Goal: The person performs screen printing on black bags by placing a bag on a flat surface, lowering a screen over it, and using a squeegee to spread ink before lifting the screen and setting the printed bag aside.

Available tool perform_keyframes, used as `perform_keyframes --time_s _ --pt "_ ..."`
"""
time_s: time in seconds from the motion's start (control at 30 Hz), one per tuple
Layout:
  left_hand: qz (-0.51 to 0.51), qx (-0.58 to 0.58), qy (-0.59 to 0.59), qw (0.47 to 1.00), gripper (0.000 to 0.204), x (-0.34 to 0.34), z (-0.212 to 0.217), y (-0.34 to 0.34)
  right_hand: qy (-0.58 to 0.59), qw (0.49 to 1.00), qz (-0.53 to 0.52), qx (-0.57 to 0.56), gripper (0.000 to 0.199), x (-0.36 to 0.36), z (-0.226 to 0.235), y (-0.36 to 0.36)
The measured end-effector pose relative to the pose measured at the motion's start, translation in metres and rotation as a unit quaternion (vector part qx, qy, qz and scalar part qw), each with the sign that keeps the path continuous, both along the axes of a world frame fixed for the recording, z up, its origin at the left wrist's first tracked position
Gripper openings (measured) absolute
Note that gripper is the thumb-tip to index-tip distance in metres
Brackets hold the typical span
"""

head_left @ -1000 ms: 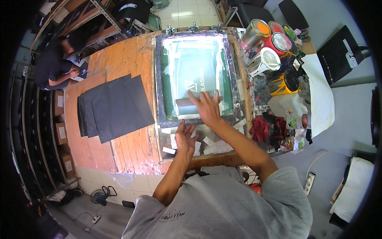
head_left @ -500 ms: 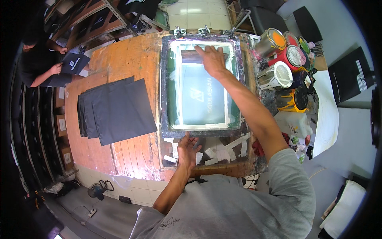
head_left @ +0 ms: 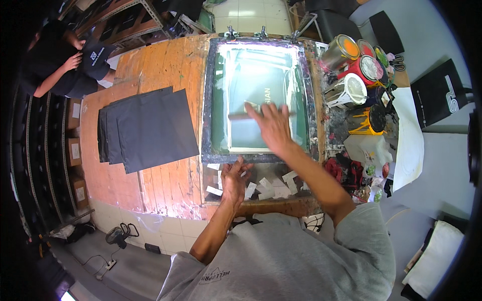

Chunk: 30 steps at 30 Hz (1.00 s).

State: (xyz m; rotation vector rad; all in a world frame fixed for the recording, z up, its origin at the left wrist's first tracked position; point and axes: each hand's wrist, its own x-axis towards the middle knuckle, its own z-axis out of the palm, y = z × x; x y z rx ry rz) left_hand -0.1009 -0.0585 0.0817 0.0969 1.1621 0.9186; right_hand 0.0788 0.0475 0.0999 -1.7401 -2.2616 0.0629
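Note:
A silk-screen frame (head_left: 310, 113) with a dark border and green-edged mesh lies before me. My right hand (head_left: 274, 128) grips a squeegee (head_left: 239, 116) from above, its blade lying across the mesh around mid-frame. Hand and tool hide part of the pale printed design (head_left: 267, 95). At the frame's near edge is my left hand (head_left: 234, 180), its fingers curled against the border. To the left on the wooden table (head_left: 160, 65) rests a loose stack of flat black bags or sheets (head_left: 158, 128).
Metal clamps (head_left: 262, 33) hold the frame's far edge. Paint cans (head_left: 354, 88) crowd the table's right side, near a dark red cloth (head_left: 346, 170). Tape strips (head_left: 266, 185) lie below the frame. At far left a person (head_left: 55, 65) handles a black printed piece (head_left: 96, 57).
My right hand has drawn the squeegee from the mesh's far end toward me. My left hand stays at the near edge. The person at left has raised the black piece. The view has shifted slightly.

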Motion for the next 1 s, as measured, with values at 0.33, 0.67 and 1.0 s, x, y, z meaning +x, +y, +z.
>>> perform_keyframes --time_s 0.33,0.67,1.0 --pt "0.012 0.19 -0.051 0.98 0.021 -0.003 0.084 0.028 0.017 0.991 -0.006 0.133 0.059 -0.011 0.106 -0.054" --pt "-0.149 0.195 0.512 0.823 0.049 -0.023 0.011 0.182 0.001 0.994 -0.005 0.106 0.039 0.031 0.226 0.073" --pt "-0.214 0.226 0.616 0.724 0.038 -0.057 -0.059 0.197 0.085 0.982 0.027 0.167 0.035 0.038 0.294 0.128"
